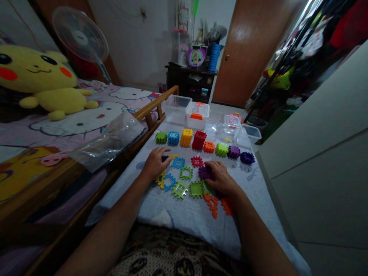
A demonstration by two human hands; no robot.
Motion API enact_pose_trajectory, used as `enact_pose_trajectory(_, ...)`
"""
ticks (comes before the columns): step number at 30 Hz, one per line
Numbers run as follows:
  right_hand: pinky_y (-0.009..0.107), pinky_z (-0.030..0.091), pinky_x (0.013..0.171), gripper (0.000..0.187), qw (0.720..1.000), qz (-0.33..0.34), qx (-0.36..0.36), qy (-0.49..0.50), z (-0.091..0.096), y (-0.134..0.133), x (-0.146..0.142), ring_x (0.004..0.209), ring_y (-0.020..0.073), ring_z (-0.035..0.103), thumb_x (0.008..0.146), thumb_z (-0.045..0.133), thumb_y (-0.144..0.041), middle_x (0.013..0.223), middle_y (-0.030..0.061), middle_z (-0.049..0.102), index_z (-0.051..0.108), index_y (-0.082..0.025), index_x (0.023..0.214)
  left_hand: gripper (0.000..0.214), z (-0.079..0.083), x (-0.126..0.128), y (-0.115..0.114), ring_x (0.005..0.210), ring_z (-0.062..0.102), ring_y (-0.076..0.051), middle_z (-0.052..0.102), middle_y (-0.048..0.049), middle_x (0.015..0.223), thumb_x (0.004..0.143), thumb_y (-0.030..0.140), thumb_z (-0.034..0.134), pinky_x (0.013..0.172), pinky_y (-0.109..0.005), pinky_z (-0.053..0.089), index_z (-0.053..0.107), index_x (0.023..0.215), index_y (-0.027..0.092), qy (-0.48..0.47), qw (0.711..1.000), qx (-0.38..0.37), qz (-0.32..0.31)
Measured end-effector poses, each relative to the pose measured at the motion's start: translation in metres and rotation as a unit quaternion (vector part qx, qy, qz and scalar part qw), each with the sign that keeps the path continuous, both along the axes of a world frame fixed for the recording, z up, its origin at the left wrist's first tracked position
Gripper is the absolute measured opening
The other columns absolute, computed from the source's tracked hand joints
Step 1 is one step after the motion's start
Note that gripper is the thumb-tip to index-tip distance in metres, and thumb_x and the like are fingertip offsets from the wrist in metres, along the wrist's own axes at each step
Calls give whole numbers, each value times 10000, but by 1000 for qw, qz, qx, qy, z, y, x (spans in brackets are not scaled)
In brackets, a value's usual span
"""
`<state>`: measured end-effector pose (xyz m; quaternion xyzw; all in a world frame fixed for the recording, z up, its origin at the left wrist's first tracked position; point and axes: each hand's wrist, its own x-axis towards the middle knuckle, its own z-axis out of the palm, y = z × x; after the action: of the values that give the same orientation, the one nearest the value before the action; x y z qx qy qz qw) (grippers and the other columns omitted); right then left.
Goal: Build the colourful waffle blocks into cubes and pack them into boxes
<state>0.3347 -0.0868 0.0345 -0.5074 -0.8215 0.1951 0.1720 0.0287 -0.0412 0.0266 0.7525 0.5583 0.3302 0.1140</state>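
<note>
Flat toothed plastic tiles in several colours (186, 180) lie scattered on a cloth-covered table (184, 214). My left hand (155, 163) rests on the left of the pile, fingers curled over a dark purple tile (165, 157). My right hand (221, 177) is closed on a purple tile piece (205, 172) at the pile's right side. Behind the tiles stands a row of built cubes (198, 140), from green on the left through blue, yellow, red and orange to purple on the right.
Clear plastic boxes (176, 108) and a tub with an orange latch (197, 115) stand at the table's far edge. A wooden bed rail (149, 111) and a crumpled clear bag (112, 142) border the left. A grey cabinet (322, 161) stands on the right.
</note>
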Motion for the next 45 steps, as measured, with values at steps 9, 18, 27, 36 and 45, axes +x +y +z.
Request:
enact_pose_trajectory(9,492,349,1033,608,1000,-9,9,4,-5,1,1,1182,313,470,734,625,-218,1242,113,598,506,-188,1330,434,-22,-16,2,996,631,-240,678,-87,1071,833,519,498,965,-383,480,654,1024,162,-154,979,-80,109)
enact_pose_trajectory(18,485,378,1030,590,998,-30,40,43,-10,3,6,1154,294,505,726,642,-242,1215,116,607,518,-174,1298,431,-28,-19,5,967,642,-244,689,-86,1054,822,516,515,930,-381,496,660,1031,168,-151,977,-98,111)
enact_pose_trajectory(27,487,423,993,593,975,-157,140,71,10,36,83,1100,296,564,707,668,-303,1182,118,628,534,-193,1274,440,-28,-20,5,989,634,-247,685,-86,1059,817,542,514,954,-383,484,663,1013,178,-134,982,-92,99)
enact_pose_trajectory(36,484,434,974,611,978,-178,107,3,12,95,145,1067,290,588,681,668,-278,1121,98,662,535,-205,1273,416,-26,-19,4,995,623,-254,679,-87,1062,799,527,514,967,-395,477,661,993,189,-131,983,-90,96)
enact_pose_trajectory(45,492,434,976,646,983,-159,77,-41,6,102,147,1102,310,560,693,667,-267,1168,107,653,505,-198,1314,424,-28,-21,5,1014,621,-257,677,-90,1070,807,528,516,982,-403,472,665,1003,182,-121,984,-88,93)
